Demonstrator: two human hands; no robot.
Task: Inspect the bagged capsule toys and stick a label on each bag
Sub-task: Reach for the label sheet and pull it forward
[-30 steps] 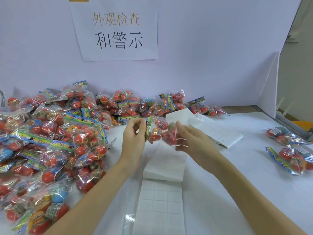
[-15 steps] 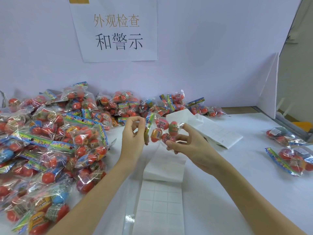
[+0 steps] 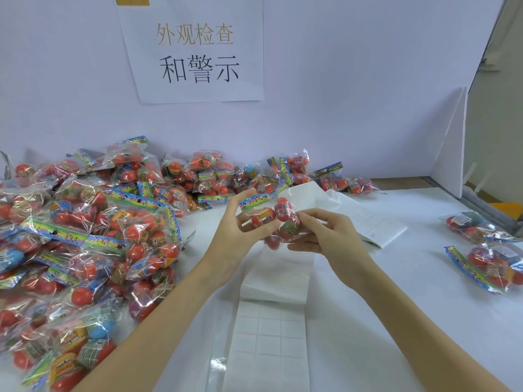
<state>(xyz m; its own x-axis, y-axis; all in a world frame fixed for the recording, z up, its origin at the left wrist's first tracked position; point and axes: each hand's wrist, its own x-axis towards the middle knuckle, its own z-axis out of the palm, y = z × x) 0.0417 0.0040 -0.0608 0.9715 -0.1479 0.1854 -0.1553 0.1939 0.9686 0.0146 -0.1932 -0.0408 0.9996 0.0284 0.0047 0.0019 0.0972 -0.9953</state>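
Note:
A clear bag of red capsule toys [image 3: 278, 219] with a colourful header strip is held up over the table's middle. My left hand [image 3: 240, 224] grips its left side, thumb and fingers curled round the capsules. From the right, my right hand [image 3: 328, 233] holds the other side with curled fingers. Beneath the hands a long white strip of blank labels [image 3: 266, 332] runs toward me, its far part folded over.
A big heap of bagged capsule toys [image 3: 85, 239] fills the left side and the back along the white wall. Two bags [image 3: 486, 250] lie at the right. A folded printed sheet [image 3: 373, 222] rests behind my right hand. A paper sign [image 3: 198, 55] hangs on the wall.
The bag has been turned between my hands, its header strip now tilting up-left. Both hands have closed in tighter around the capsules.

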